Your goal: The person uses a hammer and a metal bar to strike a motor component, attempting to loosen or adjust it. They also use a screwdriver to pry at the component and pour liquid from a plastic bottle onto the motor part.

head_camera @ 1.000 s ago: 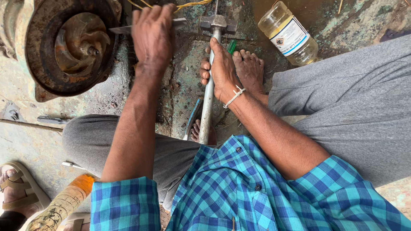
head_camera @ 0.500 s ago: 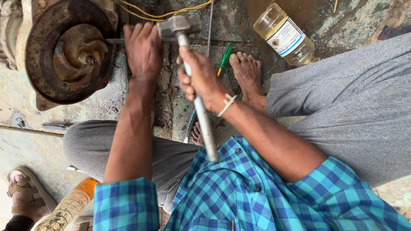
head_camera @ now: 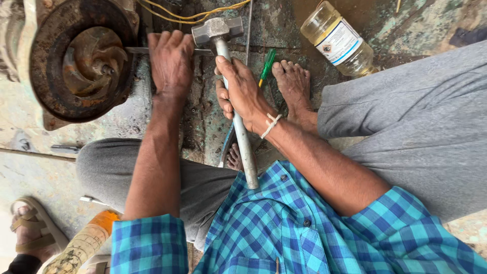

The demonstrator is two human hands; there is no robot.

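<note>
Left hand point(head_camera: 170, 61) grips a flat chisel point(head_camera: 137, 50), long axis 3-to-9 o'clock, tip at the rusty impeller housing point(head_camera: 81, 61); right hand point(head_camera: 241, 91) grasps the hammer point(head_camera: 218, 30), its head just beside the chisel's 3 o'clock end.

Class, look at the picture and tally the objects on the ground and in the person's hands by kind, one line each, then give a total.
Hammer in right hand: 1
Metal rod held by left hand: 1
Rusty pump housing: 1
Clear bottle: 1
Green screwdriver: 1
Yellow wire: 1
Total: 6
</note>
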